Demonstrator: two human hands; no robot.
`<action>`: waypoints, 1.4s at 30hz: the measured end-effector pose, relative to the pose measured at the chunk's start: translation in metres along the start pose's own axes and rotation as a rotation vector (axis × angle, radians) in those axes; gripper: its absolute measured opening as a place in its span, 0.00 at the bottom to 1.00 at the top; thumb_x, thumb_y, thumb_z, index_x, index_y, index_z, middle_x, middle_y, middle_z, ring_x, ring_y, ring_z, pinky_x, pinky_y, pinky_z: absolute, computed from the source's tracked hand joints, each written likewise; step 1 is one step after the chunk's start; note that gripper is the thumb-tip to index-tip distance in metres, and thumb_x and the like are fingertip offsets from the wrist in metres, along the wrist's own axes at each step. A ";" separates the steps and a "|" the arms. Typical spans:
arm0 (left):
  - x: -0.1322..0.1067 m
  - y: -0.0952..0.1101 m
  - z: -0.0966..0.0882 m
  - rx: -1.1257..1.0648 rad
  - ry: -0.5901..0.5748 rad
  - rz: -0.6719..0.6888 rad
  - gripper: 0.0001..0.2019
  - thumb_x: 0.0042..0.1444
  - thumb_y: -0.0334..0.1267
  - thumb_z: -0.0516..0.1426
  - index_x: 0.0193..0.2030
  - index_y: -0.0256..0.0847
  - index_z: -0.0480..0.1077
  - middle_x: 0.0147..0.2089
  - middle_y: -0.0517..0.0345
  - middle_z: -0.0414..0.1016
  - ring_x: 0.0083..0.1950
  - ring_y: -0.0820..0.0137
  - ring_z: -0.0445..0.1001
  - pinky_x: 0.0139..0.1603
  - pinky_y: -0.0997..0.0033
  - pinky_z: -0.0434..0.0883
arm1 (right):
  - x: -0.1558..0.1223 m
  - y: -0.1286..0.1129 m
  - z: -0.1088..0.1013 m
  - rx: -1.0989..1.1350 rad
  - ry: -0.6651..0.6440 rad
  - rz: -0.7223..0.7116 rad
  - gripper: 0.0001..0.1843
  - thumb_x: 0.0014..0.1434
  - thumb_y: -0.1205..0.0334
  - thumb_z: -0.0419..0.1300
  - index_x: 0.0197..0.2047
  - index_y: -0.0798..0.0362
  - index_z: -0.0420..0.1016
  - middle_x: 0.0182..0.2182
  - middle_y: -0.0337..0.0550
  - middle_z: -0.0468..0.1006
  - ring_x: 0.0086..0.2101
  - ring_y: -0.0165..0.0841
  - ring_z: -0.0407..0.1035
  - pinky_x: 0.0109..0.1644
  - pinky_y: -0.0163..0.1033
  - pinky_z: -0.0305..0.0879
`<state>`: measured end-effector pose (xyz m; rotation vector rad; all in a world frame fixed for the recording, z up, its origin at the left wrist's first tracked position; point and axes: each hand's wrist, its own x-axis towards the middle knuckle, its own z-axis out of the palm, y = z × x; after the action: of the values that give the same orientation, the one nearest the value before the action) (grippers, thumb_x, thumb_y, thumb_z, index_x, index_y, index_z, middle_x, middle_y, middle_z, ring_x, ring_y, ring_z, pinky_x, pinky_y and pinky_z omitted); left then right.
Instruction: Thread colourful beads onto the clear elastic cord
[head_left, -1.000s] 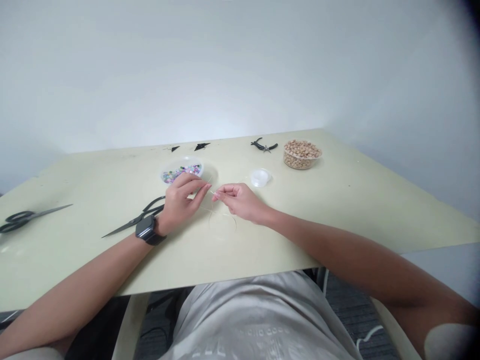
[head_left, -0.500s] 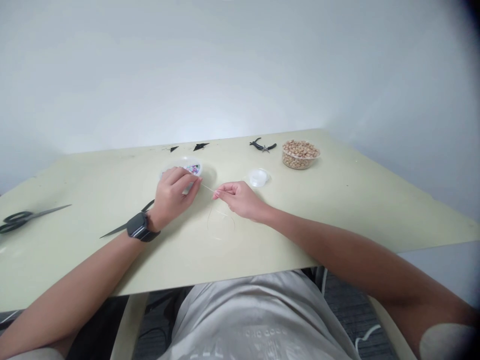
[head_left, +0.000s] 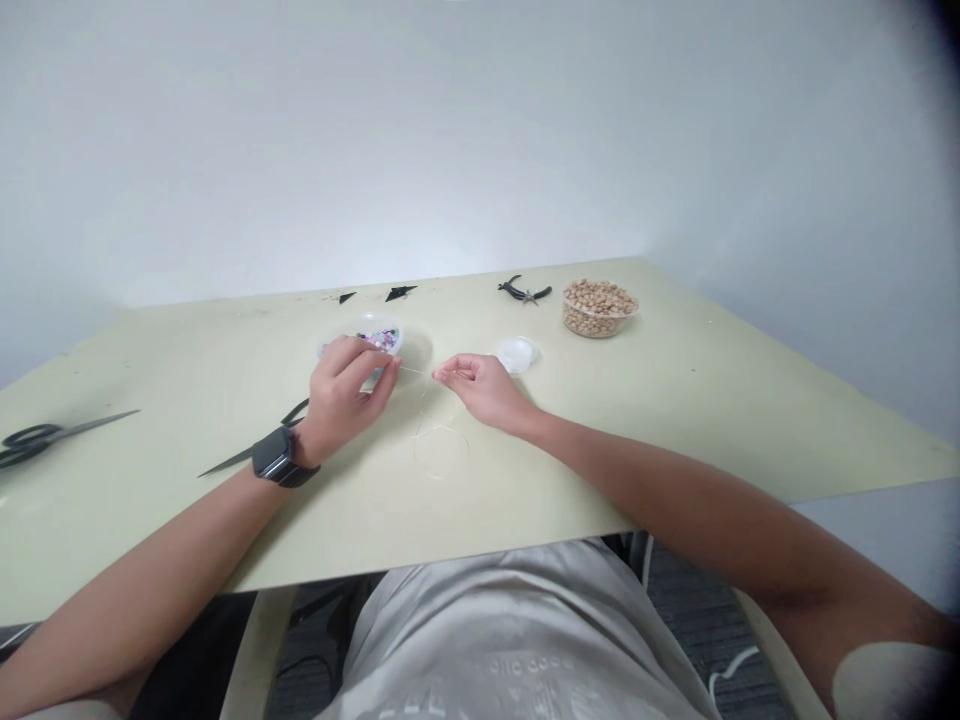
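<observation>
My left hand (head_left: 347, 388), a dark watch on its wrist, rests on the table with its fingertips pinched at the near edge of a clear tub of coloured beads (head_left: 379, 333); what they pinch is too small to name. My right hand (head_left: 482, 385) pinches one end of a thin clear thread (head_left: 439, 440), which stretches toward my left fingertips and loops on the table between my hands.
Black scissors (head_left: 247, 452) lie under my left wrist, another pair (head_left: 56, 433) at the far left. A small clear lid (head_left: 517, 352), black pliers (head_left: 523, 291) and a tub of tan beads (head_left: 600, 306) sit at the back right. Black scraps (head_left: 400, 292) lie near the far edge.
My left hand has moved from beside my right fingertips back to the bead tub's edge. My right hand has shifted slightly up and away, still pinching the thread.
</observation>
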<state>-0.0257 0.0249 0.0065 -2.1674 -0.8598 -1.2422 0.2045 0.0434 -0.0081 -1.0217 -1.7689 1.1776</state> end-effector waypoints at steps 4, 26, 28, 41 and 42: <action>0.003 0.004 -0.002 0.000 0.027 0.039 0.08 0.58 0.26 0.63 0.39 0.42 0.69 0.34 0.56 0.72 0.35 0.67 0.70 0.35 0.66 0.67 | -0.002 -0.001 -0.001 0.022 -0.035 0.073 0.45 0.66 0.53 0.62 0.78 0.53 0.46 0.18 0.25 0.58 0.20 0.26 0.56 0.27 0.33 0.54; 0.001 -0.008 -0.001 0.054 0.022 -0.124 0.04 0.62 0.32 0.61 0.35 0.40 0.72 0.34 0.54 0.73 0.36 0.66 0.72 0.36 0.65 0.68 | -0.002 0.004 -0.002 0.001 -0.061 0.073 0.52 0.67 0.56 0.60 0.79 0.49 0.27 0.19 0.24 0.56 0.21 0.26 0.52 0.26 0.31 0.53; 0.001 -0.008 -0.002 0.051 0.011 -0.146 0.05 0.63 0.33 0.61 0.35 0.40 0.72 0.34 0.54 0.73 0.36 0.66 0.72 0.36 0.64 0.68 | -0.002 0.005 -0.002 -0.001 -0.062 0.079 0.52 0.67 0.55 0.60 0.79 0.48 0.28 0.19 0.24 0.56 0.21 0.26 0.52 0.27 0.31 0.53; 0.006 -0.010 -0.007 0.059 0.043 -0.245 0.08 0.64 0.35 0.60 0.33 0.40 0.70 0.33 0.55 0.71 0.36 0.66 0.71 0.38 0.65 0.68 | -0.001 0.005 -0.005 -0.011 -0.037 0.080 0.50 0.68 0.57 0.60 0.79 0.52 0.30 0.18 0.24 0.53 0.21 0.26 0.49 0.26 0.33 0.48; 0.006 -0.010 -0.008 0.057 0.048 -0.251 0.08 0.64 0.35 0.60 0.33 0.40 0.70 0.33 0.55 0.72 0.36 0.66 0.71 0.38 0.65 0.68 | 0.000 0.005 -0.005 -0.010 -0.035 0.081 0.50 0.68 0.57 0.60 0.79 0.52 0.30 0.18 0.24 0.53 0.21 0.26 0.49 0.26 0.33 0.48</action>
<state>-0.0351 0.0284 0.0164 -2.0229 -1.1601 -1.3646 0.2104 0.0463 -0.0118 -1.0942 -1.7771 1.2446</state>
